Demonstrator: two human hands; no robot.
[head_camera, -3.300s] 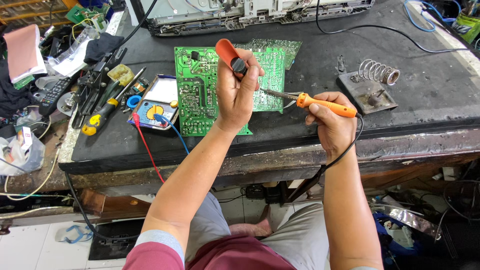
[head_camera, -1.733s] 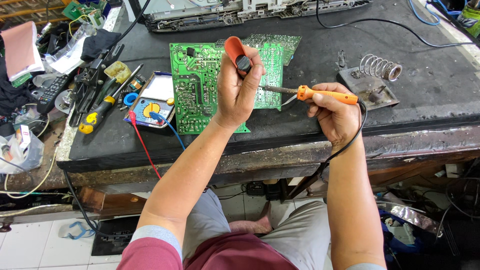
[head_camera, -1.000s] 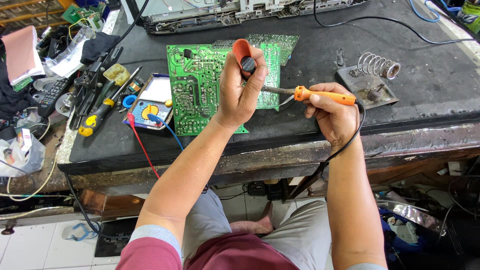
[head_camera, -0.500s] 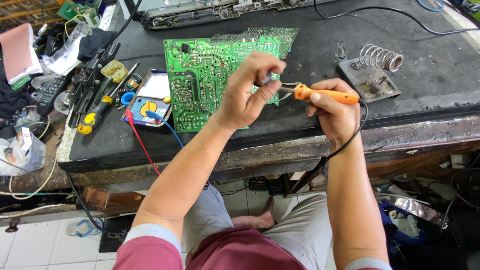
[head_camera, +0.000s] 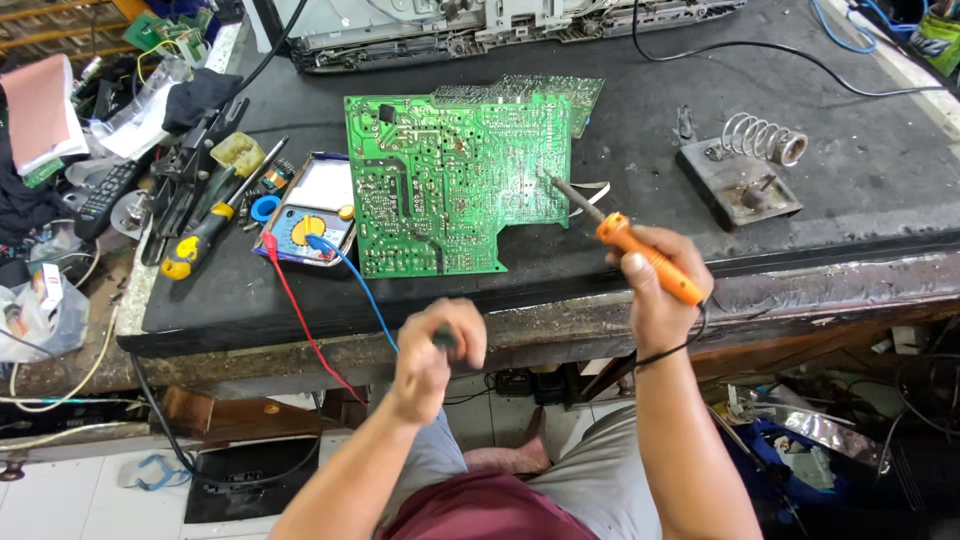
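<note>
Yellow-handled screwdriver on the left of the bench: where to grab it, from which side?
Take the yellow-handled screwdriver by its thick yellow-and-black handle, the end nearest the bench edge, coming from above at the front. It lies flat and slanted, the thin shaft running up-right towards the multimeter and black tools crowding its left, so the handle end looks freest.

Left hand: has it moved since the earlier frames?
Yes. The left hand has dropped off the green circuit board, toward the person, and is now below the front edge of the bench.
</note>
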